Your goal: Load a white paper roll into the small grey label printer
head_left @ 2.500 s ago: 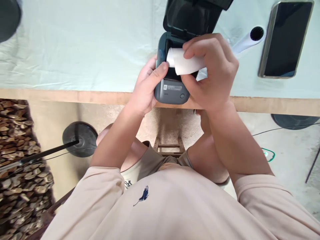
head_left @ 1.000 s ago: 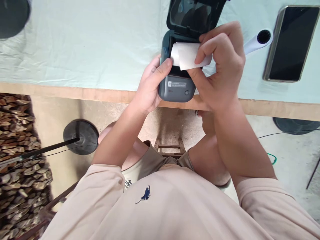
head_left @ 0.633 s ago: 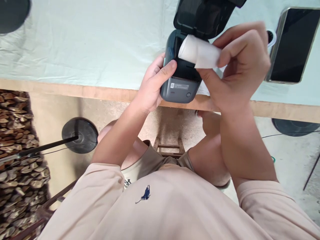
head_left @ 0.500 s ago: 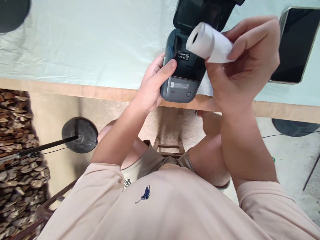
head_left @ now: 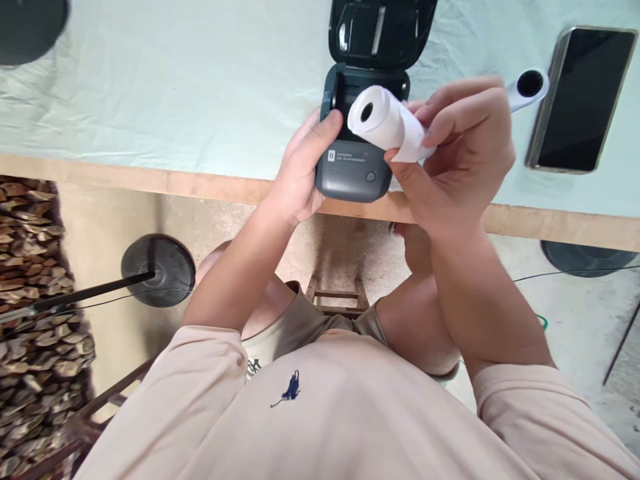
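My left hand [head_left: 307, 163] grips a dark grey label printer [head_left: 350, 183] by its left side, thumb over the rim. The printer's black lid [head_left: 383, 33] is swung up, so the compartment inside shows. Between the fingers and thumb of my right hand [head_left: 457, 153] is a white paper roll [head_left: 380, 120] with a dark core. The roll is tilted over the printer's compartment and hides part of it. Some paper hangs loose from the roll near my thumb. I cannot tell whether the roll touches the printer.
A phone [head_left: 583, 100] lies on the pale cloth-covered table [head_left: 200, 87] at the right. Beside it, behind my right hand, is a white tube-like thing with a dark opening [head_left: 530, 83]. A round black base [head_left: 30, 30] stands at the far left. Stacked firewood [head_left: 35, 267] lies below left.
My right hand has brought the paper roll left and lower, over the compartment. The printer has turned more upright, its lid swinging left. The white tube-like thing has come into sight.
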Tool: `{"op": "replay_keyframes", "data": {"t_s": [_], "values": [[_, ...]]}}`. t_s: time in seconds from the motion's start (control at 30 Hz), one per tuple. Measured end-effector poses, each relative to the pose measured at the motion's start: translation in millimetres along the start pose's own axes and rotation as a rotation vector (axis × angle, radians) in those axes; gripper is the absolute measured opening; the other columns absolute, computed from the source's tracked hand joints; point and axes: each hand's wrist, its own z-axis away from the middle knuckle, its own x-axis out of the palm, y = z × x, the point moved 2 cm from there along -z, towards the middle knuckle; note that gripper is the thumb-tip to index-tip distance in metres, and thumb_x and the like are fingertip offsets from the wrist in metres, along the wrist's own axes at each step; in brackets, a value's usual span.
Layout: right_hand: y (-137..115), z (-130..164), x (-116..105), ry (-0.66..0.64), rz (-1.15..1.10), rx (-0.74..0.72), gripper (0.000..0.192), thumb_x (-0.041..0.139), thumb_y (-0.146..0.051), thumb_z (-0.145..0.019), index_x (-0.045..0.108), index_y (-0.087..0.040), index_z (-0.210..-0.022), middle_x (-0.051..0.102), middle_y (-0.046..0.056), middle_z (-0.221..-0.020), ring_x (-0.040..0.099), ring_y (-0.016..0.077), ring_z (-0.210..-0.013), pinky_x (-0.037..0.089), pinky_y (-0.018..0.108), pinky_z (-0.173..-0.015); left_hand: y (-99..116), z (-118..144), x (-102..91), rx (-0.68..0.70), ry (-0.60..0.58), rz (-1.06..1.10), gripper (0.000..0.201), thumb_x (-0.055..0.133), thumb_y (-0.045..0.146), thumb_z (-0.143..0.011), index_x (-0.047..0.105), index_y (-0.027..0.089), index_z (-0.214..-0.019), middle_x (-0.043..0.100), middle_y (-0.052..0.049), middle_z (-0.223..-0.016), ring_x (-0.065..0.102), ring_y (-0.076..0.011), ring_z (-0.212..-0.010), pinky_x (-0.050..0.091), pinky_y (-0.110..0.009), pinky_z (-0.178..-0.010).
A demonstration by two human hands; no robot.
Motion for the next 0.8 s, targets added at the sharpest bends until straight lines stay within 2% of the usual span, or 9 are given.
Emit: {"op": "replay_keyframes", "data": {"t_s": [0.1, 0.23, 0.3, 0.4, 0.5, 0.57, 0.6, 0.7, 0.8], "values": [[2.0, -0.8, -0.6, 0.056, -0.021, -0.006, 0.019, 0.060, -0.015, -0.076, 0.043, -0.012, -0.082, 0.045, -0.004, -0.088, 0.048, -0.0013, -0.091, 0.048, 0.017, -0.083, 0.1, -1.5, -1.1, 0.098, -0.066, -0.107, 0.016, 0.053, 0.033, -0.082, 0.056, 0.023, -0.094, 0.061, -0.001, -0.086, 0.057, -0.0134, -0.077, 0.045, -0.029, -0.071], [3.9, -0.4, -1.3, 0.107, -0.088, 0.084, 0.021, 0.062, -0.016, -0.075, 0.042, -0.012, -0.081, 0.044, -0.003, -0.087, 0.047, -0.0018, -0.086, 0.045, 0.013, -0.073, 4.7, -2.7, -1.8, 0.179, 0.005, -0.347, 0.021, 0.055, 0.039, -0.080, 0.055, 0.025, -0.095, 0.062, -0.001, -0.097, 0.058, -0.0164, -0.089, 0.044, -0.029, -0.077], [4.0, 0.7, -1.1, 0.118, -0.101, 0.122, 0.022, 0.063, -0.017, -0.075, 0.043, -0.012, -0.080, 0.045, -0.002, -0.088, 0.047, 0.0001, -0.084, 0.045, 0.015, -0.071, 11.3, -2.4, -3.2, 0.208, 0.043, -0.584, 0.023, 0.052, 0.041, -0.082, 0.056, 0.024, -0.098, 0.062, -0.002, -0.100, 0.056, -0.0178, -0.093, 0.042, -0.030, -0.079], [3.4, 2.1, -0.7, 0.109, -0.086, 0.102, 0.022, 0.064, -0.017, -0.074, 0.043, -0.013, -0.080, 0.046, -0.002, -0.088, 0.048, 0.0008, -0.085, 0.047, 0.016, -0.072, 24.5, 0.3, -6.7, 0.242, 0.085, -1.015, 0.027, 0.047, 0.044, -0.085, 0.059, 0.023, -0.097, 0.063, -0.003, -0.093, 0.055, -0.0190, -0.089, 0.037, -0.032, -0.080], [3.0, 2.6, -0.2, 0.091, -0.082, 0.060, 0.021, 0.063, -0.015, -0.075, 0.043, -0.013, -0.081, 0.046, -0.003, -0.088, 0.049, -0.0003, -0.087, 0.048, 0.016, -0.076, 40.4, 7.9, -3.9, 0.387, 0.175, -1.243, 0.033, 0.045, 0.047, -0.086, 0.064, 0.020, -0.088, 0.058, -0.007, -0.089, 0.052, -0.0192, -0.091, 0.036, -0.032, -0.084], [1.9, 2.5, 0.7, 0.087, -0.074, 0.029, 0.020, 0.062, -0.013, -0.074, 0.043, -0.014, -0.081, 0.046, -0.003, -0.087, 0.049, -0.0006, -0.088, 0.050, 0.016, -0.079, 49.2, 14.9, 5.2, 0.516, 0.204, -1.141, 0.034, 0.042, 0.041, -0.088, 0.064, 0.016, -0.081, 0.056, -0.008, -0.090, 0.051, -0.0176, -0.097, 0.037, -0.030, -0.090], [0.9, 2.4, 1.5, 0.088, -0.069, 0.007, 0.020, 0.062, -0.012, -0.074, 0.043, -0.014, -0.082, 0.046, -0.003, -0.087, 0.049, -0.0007, -0.089, 0.050, 0.017, -0.081, 51.5, 18.0, 11.6, 0.534, 0.159, -0.984, 0.034, 0.041, 0.039, -0.089, 0.062, 0.015, -0.076, 0.056, -0.008, -0.087, 0.053, -0.0163, -0.095, 0.039, -0.029, -0.088], [-3.6, 2.8, 5.0, 0.105, -0.057, -0.053, 0.020, 0.061, -0.011, -0.074, 0.043, -0.014, -0.082, 0.047, -0.004, -0.087, 0.049, -0.0014, -0.088, 0.050, 0.020, -0.086, 47.7, 24.0, 32.0, 0.287, -0.060, -0.492, 0.035, 0.046, 0.049, -0.085, 0.057, 0.017, -0.076, 0.057, -0.002, -0.081, 0.059, -0.0117, -0.083, 0.046, -0.025, -0.075], [-8.4, 4.9, 9.2, 0.133, -0.062, -0.074, 0.020, 0.061, -0.012, -0.074, 0.043, -0.014, -0.082, 0.048, -0.005, -0.086, 0.050, -0.0012, -0.089, 0.049, 0.020, -0.086, 39.1, 27.7, 40.6, 0.009, -0.056, -0.303, 0.037, 0.041, 0.052, -0.087, 0.055, 0.018, -0.087, 0.062, 0.001, -0.083, 0.065, -0.0106, -0.085, 0.050, -0.021, -0.075]]}}
